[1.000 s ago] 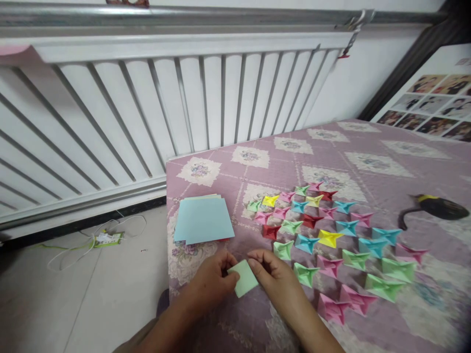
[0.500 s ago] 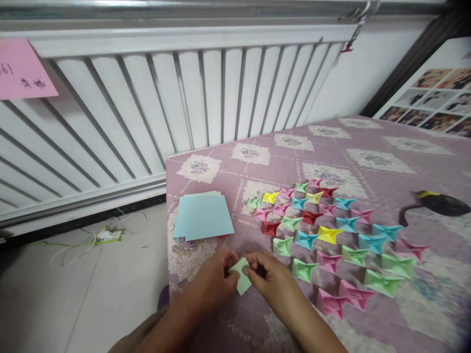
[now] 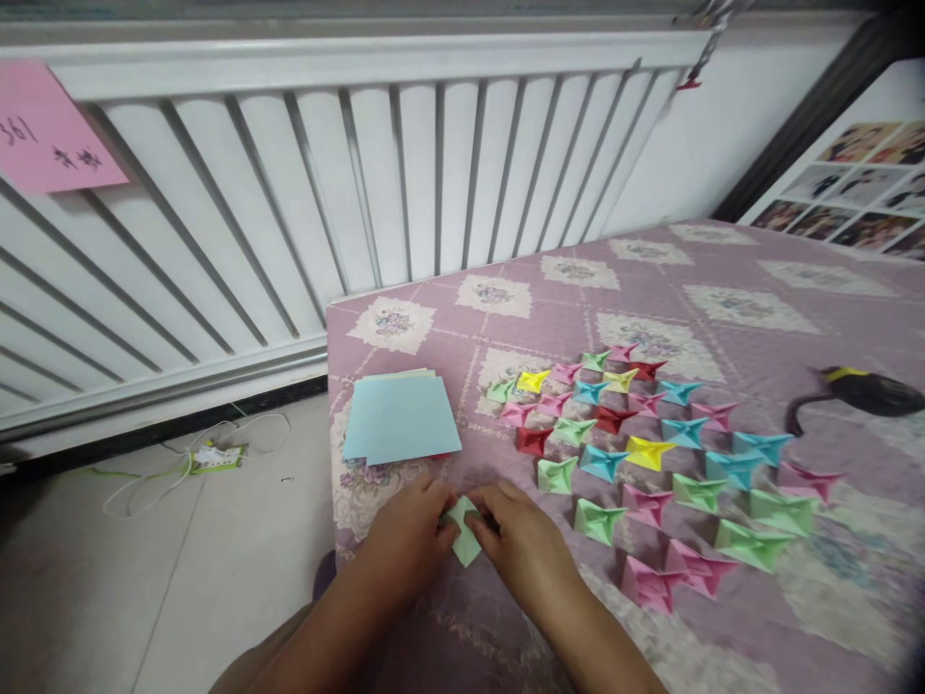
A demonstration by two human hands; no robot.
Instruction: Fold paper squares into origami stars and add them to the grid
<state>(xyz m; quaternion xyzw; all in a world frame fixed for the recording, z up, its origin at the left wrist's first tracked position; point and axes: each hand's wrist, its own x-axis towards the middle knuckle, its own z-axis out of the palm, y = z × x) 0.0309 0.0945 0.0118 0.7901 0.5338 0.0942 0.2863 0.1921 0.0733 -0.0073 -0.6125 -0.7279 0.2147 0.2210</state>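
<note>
A small light green folded paper (image 3: 466, 545) is pinched between both hands near the front of the bed-like surface. My left hand (image 3: 415, 525) grips its left side, fingers closed. On its right side, my right hand (image 3: 516, 535) holds it with thumb and fingers. The paper is diamond-shaped, its point towards me; the fingers cover its side edges. Beyond my left hand lies a stack of light blue sheets (image 3: 403, 419). To the right stand several rows of folded paper shapes in pink, green, blue, yellow and red, among them a yellow shape (image 3: 648, 452).
The purple floral cloth (image 3: 535, 308) covers the surface. A black object with a yellow band (image 3: 874, 392) lies at the right. Behind is a white radiator (image 3: 455, 178) with a pink note (image 3: 62, 130). A power strip (image 3: 219, 459) with cables lies on the floor, left.
Both hands have shifted slightly left with the green paper, and my right fingers now reach further over its top edge. The camera view has tilted a little.
</note>
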